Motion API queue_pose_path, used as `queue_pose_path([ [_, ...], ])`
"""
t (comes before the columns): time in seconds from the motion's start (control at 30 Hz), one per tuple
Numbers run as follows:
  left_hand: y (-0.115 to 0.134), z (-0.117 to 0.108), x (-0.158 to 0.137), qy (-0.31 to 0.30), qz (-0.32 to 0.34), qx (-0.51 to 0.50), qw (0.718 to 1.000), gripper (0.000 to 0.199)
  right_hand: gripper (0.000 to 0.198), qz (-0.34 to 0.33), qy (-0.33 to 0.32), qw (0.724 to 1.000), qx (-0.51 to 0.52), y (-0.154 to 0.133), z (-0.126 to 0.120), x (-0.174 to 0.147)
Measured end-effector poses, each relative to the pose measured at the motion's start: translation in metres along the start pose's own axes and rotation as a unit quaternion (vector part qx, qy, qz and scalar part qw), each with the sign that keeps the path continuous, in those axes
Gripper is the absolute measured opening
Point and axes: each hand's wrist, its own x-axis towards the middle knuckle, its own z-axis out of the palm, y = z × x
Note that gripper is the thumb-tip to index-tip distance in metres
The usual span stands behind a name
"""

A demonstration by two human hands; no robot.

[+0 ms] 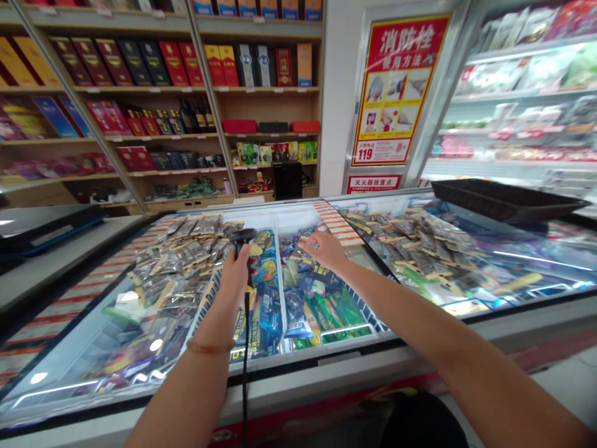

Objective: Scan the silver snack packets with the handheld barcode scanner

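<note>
My left hand (237,267) is wrapped round the handle of a black barcode scanner (243,235), whose cable hangs down over the freezer's front edge. The scanner's head is above the open middle of a chest freezer (326,358). Over the right half of that opening, my right hand (323,247) pinches a small clear packet with a tan strip (301,251); the packet is partly hidden by the fingers. Below both hands lie blue ice cream packs (270,308) and green ice cream packs (333,311) in wire baskets.
A pile of clear packets with tan strips (191,249) lies on the left glass lid, another packet pile (420,242) on the right lid. A black tray (504,198) stands at the back right. Wooden shelves (261,90) with boxes and a lit display fridge (522,96) are behind.
</note>
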Motion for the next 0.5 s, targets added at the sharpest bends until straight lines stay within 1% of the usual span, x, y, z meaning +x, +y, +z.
queue_pose_path([
  [0.07,-0.001,0.013,-0.012,-0.056,-0.014,-0.033,0.998,0.045,0.055,0.1,0.005,0.995,-0.012,0.006,0.0,0.004],
  [0.13,-0.005,0.023,-0.022,-0.099,-0.012,-0.055,0.993,0.051,0.07,0.19,-0.022,0.981,-0.023,0.011,0.002,0.009],
  [0.17,-0.008,0.027,-0.025,-0.113,-0.009,-0.064,0.991,0.053,0.078,0.215,-0.046,0.975,-0.02,0.011,0.004,0.011],
  [0.23,-0.014,0.033,-0.031,-0.142,-0.005,-0.081,0.987,0.056,0.088,0.22,-0.088,0.972,-0.004,0.009,0.011,0.014],
  [0.27,-0.016,0.035,-0.033,-0.159,-0.004,-0.091,0.983,0.056,0.09,0.207,-0.096,0.973,0.004,0.007,0.014,0.015],
  [0.33,-0.019,0.037,-0.036,-0.189,-0.004,-0.109,0.976,0.056,0.088,0.186,-0.09,0.978,0.025,0.006,0.022,0.016],
  [0.37,-0.02,0.037,-0.037,-0.201,-0.004,-0.112,0.973,0.055,0.086,0.182,-0.078,0.979,0.051,0.007,0.025,0.016],
  [0.43,-0.02,0.038,-0.04,-0.217,-0.004,-0.11,0.97,0.053,0.081,0.186,-0.029,0.97,0.152,0.013,0.031,0.016],
  [0.47,-0.021,0.038,-0.041,-0.224,-0.003,-0.109,0.968,0.052,0.078,0.186,0.007,0.957,0.221,0.018,0.034,0.017],
  [0.5,-0.021,0.038,-0.042,-0.232,-0.001,-0.11,0.966,0.051,0.076,0.182,0.046,0.939,0.289,0.023,0.035,0.018],
])
